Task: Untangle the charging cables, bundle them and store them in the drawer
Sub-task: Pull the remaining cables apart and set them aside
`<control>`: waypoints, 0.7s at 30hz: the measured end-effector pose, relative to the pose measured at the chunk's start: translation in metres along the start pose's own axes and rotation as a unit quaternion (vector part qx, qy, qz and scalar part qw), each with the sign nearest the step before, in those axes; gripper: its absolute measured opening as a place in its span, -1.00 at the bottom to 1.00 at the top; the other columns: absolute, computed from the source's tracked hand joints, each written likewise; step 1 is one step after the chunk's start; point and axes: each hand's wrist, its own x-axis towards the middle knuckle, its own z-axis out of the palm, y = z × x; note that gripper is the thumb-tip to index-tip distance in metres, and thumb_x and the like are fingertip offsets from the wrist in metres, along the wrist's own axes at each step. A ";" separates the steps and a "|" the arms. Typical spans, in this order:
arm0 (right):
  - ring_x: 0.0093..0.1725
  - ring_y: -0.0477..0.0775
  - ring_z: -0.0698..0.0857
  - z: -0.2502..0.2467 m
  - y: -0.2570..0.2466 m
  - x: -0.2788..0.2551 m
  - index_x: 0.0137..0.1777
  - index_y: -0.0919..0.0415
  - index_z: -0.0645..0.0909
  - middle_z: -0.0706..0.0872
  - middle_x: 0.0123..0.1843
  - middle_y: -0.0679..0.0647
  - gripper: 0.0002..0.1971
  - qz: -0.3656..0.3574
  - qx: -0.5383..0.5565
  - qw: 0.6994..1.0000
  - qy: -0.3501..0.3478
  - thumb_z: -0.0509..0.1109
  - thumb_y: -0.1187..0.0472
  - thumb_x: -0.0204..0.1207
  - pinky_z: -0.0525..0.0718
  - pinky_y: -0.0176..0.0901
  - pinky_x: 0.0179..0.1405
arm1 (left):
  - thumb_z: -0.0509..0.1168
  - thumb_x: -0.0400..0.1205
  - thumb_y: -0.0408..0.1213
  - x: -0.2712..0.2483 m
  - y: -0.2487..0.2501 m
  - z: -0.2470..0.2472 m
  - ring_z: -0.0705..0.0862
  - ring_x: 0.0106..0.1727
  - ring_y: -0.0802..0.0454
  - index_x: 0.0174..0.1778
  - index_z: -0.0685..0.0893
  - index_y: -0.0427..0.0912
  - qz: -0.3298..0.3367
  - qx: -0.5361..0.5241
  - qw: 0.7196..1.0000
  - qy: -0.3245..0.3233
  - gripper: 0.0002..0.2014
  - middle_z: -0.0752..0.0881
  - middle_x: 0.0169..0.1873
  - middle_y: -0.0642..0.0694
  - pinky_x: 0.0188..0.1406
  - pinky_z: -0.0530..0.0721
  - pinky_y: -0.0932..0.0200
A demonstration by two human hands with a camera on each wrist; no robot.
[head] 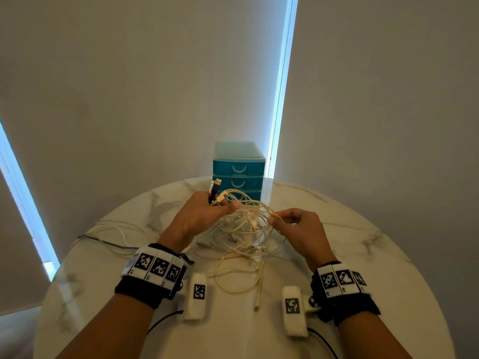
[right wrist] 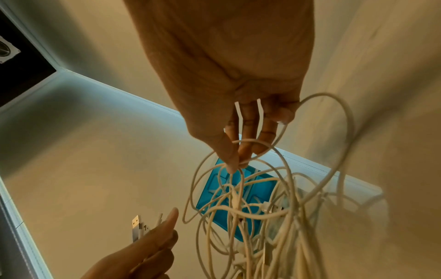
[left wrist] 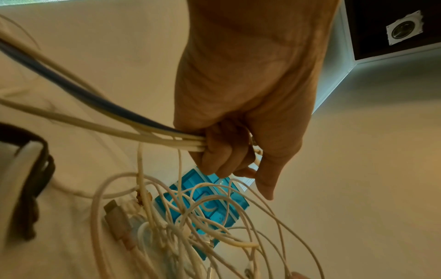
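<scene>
The left hand (head: 204, 216) clamps a gathered sheaf of plug ends pointing up and away, while the right hand (head: 298, 229) pinches one thin strand of the tangled white charging cables (head: 243, 229) — the knot hangs between both grips, nearer the right, over the round white marble surface (head: 363, 255). The closed teal plastic drawer unit (head: 238, 169) stands just behind, against pale blinds.

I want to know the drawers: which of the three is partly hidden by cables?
The bottom drawer of the teal unit; cables cross it, the upper two show fully.
</scene>
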 end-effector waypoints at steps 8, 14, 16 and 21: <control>-0.23 -0.06 0.84 0.005 -0.013 -0.004 0.07 0.11 0.89 0.94 -0.13 0.05 -0.88 0.020 0.123 0.991 0.044 0.71 0.20 0.56 0.78 -0.28 -0.22 | 0.59 0.66 -0.04 -0.004 0.002 0.001 0.67 -0.47 0.46 -0.16 0.85 -0.09 0.007 -0.016 1.000 -0.011 -0.79 0.77 -0.51 0.26 -0.32 0.53 0.27; -0.11 0.06 0.92 0.006 -0.015 -0.003 0.16 0.15 0.83 0.95 -0.08 0.11 -0.86 0.047 0.201 0.976 0.073 0.63 0.25 0.64 0.71 -0.26 -0.35 | 0.58 0.66 -0.02 -0.005 0.004 0.002 0.66 -0.50 0.43 -0.22 0.85 -0.06 -0.003 -0.027 0.999 -0.017 -0.77 0.76 -0.52 0.23 -0.29 0.51 0.20; -0.12 0.06 0.92 0.005 -0.014 -0.002 0.19 0.19 0.81 0.94 -0.08 0.15 -0.84 0.055 0.227 0.968 0.090 0.62 0.30 0.65 0.77 -0.24 -0.30 | 0.59 0.65 0.02 -0.003 0.002 0.002 0.67 -0.49 0.42 -0.20 0.87 -0.07 -0.006 -0.025 1.000 -0.013 -0.76 0.78 -0.49 0.20 -0.27 0.53 0.18; -0.08 0.11 0.95 0.001 -0.011 0.002 0.28 0.32 0.75 0.90 0.08 0.26 -0.75 0.093 0.349 0.922 0.138 0.61 0.40 0.64 0.89 -0.25 -0.08 | 0.59 0.64 0.06 -0.002 0.001 0.000 0.66 -0.40 0.30 -0.25 0.84 -0.03 -0.014 -0.040 0.999 0.003 -0.73 0.75 -0.49 0.18 -0.23 0.54 0.16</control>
